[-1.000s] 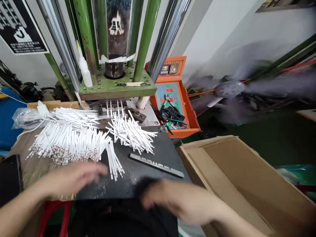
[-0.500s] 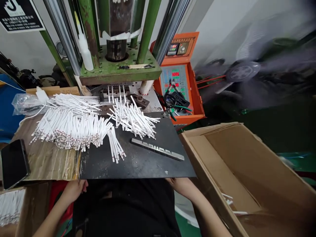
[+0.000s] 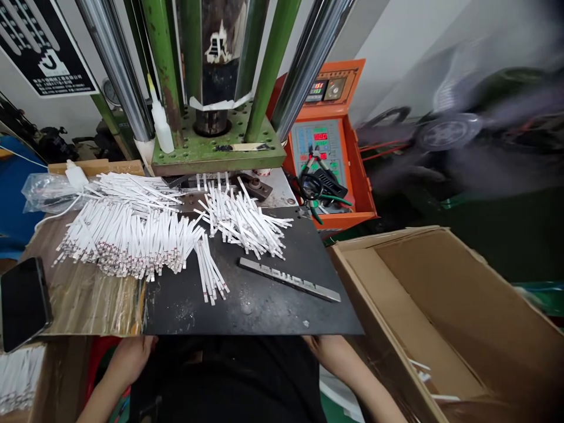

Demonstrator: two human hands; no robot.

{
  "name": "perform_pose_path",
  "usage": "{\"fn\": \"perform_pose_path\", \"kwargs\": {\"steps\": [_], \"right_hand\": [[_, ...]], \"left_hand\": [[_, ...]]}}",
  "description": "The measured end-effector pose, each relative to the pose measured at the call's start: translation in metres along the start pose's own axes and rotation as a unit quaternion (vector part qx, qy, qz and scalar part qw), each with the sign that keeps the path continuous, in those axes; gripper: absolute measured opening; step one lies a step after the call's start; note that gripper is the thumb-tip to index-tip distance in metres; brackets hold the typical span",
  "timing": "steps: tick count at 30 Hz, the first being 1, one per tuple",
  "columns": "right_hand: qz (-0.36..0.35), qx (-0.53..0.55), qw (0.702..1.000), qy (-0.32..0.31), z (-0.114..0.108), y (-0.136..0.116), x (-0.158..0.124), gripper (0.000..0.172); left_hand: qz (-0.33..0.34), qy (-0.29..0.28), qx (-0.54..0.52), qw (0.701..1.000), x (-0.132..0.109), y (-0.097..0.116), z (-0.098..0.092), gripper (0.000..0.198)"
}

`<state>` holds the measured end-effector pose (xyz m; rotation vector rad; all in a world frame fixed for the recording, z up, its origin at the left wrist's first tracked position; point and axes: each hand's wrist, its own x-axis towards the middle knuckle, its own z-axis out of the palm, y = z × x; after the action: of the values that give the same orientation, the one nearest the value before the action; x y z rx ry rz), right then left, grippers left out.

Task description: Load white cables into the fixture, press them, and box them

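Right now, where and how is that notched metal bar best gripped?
Probably pinch the notched metal bar by its plain right end, the right hand coming from the near side: it lies slantwise, that end nearest, apart from the white strips; notches break its middle.

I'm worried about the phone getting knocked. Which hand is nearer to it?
Left. The left hand is to the right of the phone, by the near edge of the table; the right hand is farther right along that edge.
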<state>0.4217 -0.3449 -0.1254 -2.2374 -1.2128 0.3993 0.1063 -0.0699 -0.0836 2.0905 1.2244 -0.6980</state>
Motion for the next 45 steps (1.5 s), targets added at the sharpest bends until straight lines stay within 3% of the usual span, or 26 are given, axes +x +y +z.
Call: {"fn": "perform_pose_path", "kwargs": {"steps": [3,4,6,9,11,14,18,22,24,27,31,33,35,37,39,41,43,45], "right_hand": [[-0.047,0.082,0.99,-0.1,-0.027,-0.035,-0.009,0.027],[-0.064,0.105,0.987,-0.099,-0.037,-0.045,-0.007,0.025],[-0.078,0.098,0.992,-0.011,-0.052,-0.058,0.005,0.022],[-0.073,-0.034,0.986,0.145,-0.057,-0.058,0.039,0.03],[-0.089,-0.091,0.979,0.159,-0.053,-0.049,0.057,0.03],[-0.14,-0.057,0.98,0.133,-0.051,-0.037,0.059,0.02],[-0.209,0.025,0.976,0.061,-0.056,-0.044,0.037,0.014],[-0.238,0.011,0.971,-0.01,-0.047,-0.087,0.049,0.017],[-0.198,-0.048,0.978,-0.046,-0.038,-0.117,0.073,0.029],[-0.082,-0.161,0.979,-0.091,-0.024,-0.16,0.113,0.046],[-0.035,-0.154,0.97,-0.183,-0.024,-0.191,0.145,0.034],[-0.028,-0.111,0.97,-0.213,-0.035,-0.19,0.151,0.043],[-0.032,-0.088,0.976,-0.198,-0.049,-0.182,0.152,0.049],[-0.051,-0.105,0.977,-0.177,-0.06,-0.172,0.15,0.033],[-0.054,-0.151,0.969,-0.187,-0.066,-0.162,0.145,0.013],[-0.039,-0.176,0.965,-0.189,-0.068,-0.152,0.138,0.016],[-0.043,-0.13,0.979,-0.151,-0.071,-0.143,0.128,0.015],[-0.072,-0.018,0.994,-0.084,-0.077,-0.133,0.113,0.011]], "left_hand": [[0.111,-0.064,0.026,0.991,-0.033,0.025,-0.032,0.028],[0.169,-0.085,0.028,0.981,-0.042,0.038,-0.044,0.023],[0.285,-0.075,0.024,0.955,-0.052,0.069,-0.065,0.02],[0.425,0.049,0.058,0.902,-0.037,0.117,-0.082,0.022],[0.471,0.107,0.115,0.868,-0.016,0.142,-0.085,0.026],[0.487,0.101,0.198,0.845,0.012,0.161,-0.089,0.023],[0.528,0.101,0.223,0.813,0.026,0.158,-0.1,0.026],[0.559,0.152,0.093,0.809,0.017,0.147,-0.113,0.028],[0.55,0.188,0.015,0.813,0.006,0.14,-0.115,0.02],[0.508,0.245,-0.089,0.821,-0.008,0.126,-0.106,0.013],[0.362,0.308,-0.316,0.821,-0.014,0.1,-0.076,0.031],[0.319,0.299,-0.394,0.809,-0.013,0.091,-0.065,0.027],[0.321,0.264,-0.42,0.807,-0.014,0.089,-0.058,0.015],[0.344,0.226,-0.413,0.812,-0.015,0.096,-0.055,0.009],[0.382,0.201,-0.373,0.822,-0.017,0.11,-0.051,0.007],[0.426,0.195,-0.31,0.827,-0.015,0.124,-0.044,0.006],[0.471,0.201,-0.249,0.822,-0.011,0.135,-0.036,0.008],[0.502,0.208,-0.198,0.816,-0.006,0.14,-0.031,0.009]]}}
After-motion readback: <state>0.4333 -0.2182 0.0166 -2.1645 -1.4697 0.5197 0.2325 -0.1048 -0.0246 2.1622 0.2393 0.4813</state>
